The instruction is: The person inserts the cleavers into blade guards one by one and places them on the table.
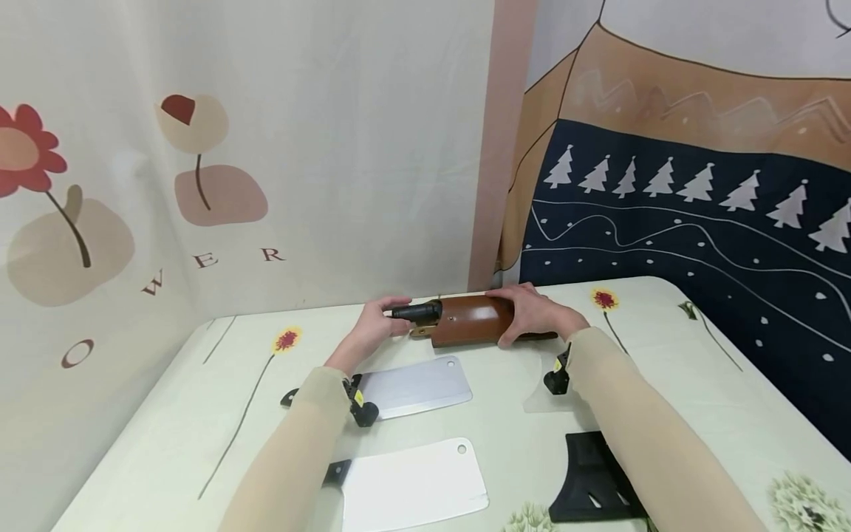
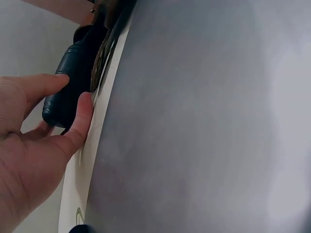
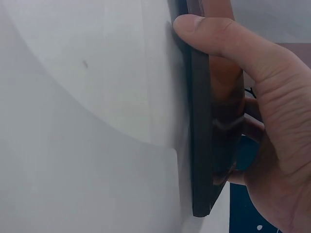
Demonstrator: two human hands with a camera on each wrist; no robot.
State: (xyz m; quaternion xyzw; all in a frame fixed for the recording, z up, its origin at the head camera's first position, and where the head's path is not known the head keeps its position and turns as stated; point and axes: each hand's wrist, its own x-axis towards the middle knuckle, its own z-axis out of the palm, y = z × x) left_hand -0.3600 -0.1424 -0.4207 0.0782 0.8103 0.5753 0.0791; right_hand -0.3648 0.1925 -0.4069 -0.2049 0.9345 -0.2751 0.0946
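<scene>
At the table's far edge lies a brown sheath (image 1: pixel 473 319) with a smooth, shiny surface and a small metal snap. A black rounded handle (image 1: pixel 415 312) sticks out of its left end; any blade inside is hidden. My left hand (image 1: pixel 371 332) pinches this handle between thumb and fingers, as the left wrist view also shows. Around the sheath's right part my right hand (image 1: pixel 530 310) is curled, thumb on the near side and fingers over the far side. In the right wrist view a dark edge (image 3: pixel 200 136) runs along the brown sheath under the thumb.
Below my left forearm lie two cleavers, an upper one (image 1: pixel 415 388) and a lower one (image 1: pixel 415 484), blades flat. A black plastic-looking piece (image 1: pixel 592 480) lies by my right forearm. A translucent sheet (image 1: pixel 541 399) is under the right wrist. Printed curtains (image 1: pixel 372 148) hang behind the table.
</scene>
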